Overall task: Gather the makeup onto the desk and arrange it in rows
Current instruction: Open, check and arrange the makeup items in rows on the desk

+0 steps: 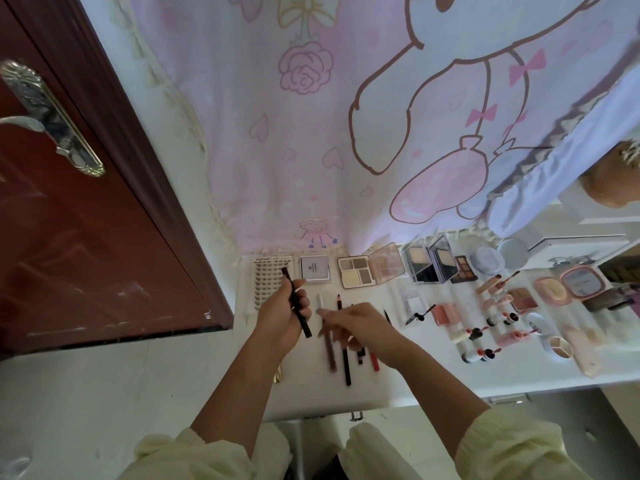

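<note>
a: what's at nine o'clock?
b: a dark red door [86,254]; its silver handle [52,119] sits toward ten o'clock.
a: and at twelve?
b: a pink curtain [277,150], printed with a rose [304,69]; a big cartoon figure [450,98] toward one o'clock; a cream lace edge [194,133] down its left side.
a: three o'clock?
b: a brown rounded thing [613,181], too blurred to name; pale floor [104,393] at eight o'clock.

Palettes [353,273] in a back row; dark pencils [346,368] side by side.
</note>
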### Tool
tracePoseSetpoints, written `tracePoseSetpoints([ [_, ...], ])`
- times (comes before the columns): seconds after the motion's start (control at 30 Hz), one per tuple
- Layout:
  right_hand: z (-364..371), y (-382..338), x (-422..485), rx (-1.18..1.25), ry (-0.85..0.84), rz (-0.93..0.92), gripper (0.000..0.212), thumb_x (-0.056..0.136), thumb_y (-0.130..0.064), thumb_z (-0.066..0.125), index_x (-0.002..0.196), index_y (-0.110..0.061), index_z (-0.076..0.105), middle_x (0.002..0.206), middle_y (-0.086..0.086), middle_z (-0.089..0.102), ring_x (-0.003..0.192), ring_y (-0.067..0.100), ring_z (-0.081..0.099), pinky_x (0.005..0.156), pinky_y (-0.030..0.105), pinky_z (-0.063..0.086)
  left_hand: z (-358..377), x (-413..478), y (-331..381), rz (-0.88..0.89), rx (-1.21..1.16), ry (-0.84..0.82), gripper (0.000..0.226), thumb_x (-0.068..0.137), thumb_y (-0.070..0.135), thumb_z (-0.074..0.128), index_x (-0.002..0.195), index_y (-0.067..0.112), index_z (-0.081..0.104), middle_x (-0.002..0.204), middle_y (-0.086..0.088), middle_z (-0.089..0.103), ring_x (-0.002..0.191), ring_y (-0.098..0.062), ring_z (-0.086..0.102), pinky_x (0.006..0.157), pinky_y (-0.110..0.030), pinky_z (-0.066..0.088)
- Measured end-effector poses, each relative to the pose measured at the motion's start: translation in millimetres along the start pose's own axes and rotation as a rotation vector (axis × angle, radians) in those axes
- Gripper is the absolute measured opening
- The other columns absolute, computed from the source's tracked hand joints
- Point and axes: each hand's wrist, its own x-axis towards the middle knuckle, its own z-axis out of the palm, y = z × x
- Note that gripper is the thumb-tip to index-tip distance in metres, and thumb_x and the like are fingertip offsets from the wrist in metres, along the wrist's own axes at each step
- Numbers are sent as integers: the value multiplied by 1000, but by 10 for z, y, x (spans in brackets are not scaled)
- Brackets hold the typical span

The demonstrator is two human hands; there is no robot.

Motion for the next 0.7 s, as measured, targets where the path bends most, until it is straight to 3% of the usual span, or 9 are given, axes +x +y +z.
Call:
tracePoseSetpoints([
  [0.1,125,66,-12,-60,-115,-10,35,89,-42,65,84,-10,77,63,-5,64,55,6,53,51,17,40,2,26,-52,19,-3,32,31,104,28,36,94,7,56,71,-2,46,59,-11,41,45,-18,37],
  [0.23,134,126,1,5,-81,-15,29,89,-35,68,86,-7,76,63,-3,62,56,9,52,51,18,39,-10,27,-78,43,6,35,27,103,22,39,98,5,60,74,-3,49,66,-12,46,61,-22,43],
  [0.37,25,108,-24,83,-37,-4,26,88,-33,68,80,-9,76,62,-1,62,58,10,53,54,20,37,-88,-14,-39,110,237,44,18,96,17,56,104,5,67,85,-4,60,81,-12,58,78,-25,50],
  [0.57,-177,101,32,175,89,9,24,89,-26,66,83,-3,73,75,9,66,61,14,55,56,23,37,-311,-55,45,201,416,33,42,79,6,76,114,25,61,92,-11,72,78,-20,70,74,-27,58],
  [0.7,-210,45,111,233,153,28,22,93,-19,58,75,-8,63,69,9,63,56,16,55,54,25,37,-340,-96,85,297,850,-112,11,82,17,74,93,18,77,85,-7,74,74,-14,67,72,-21,55],
])
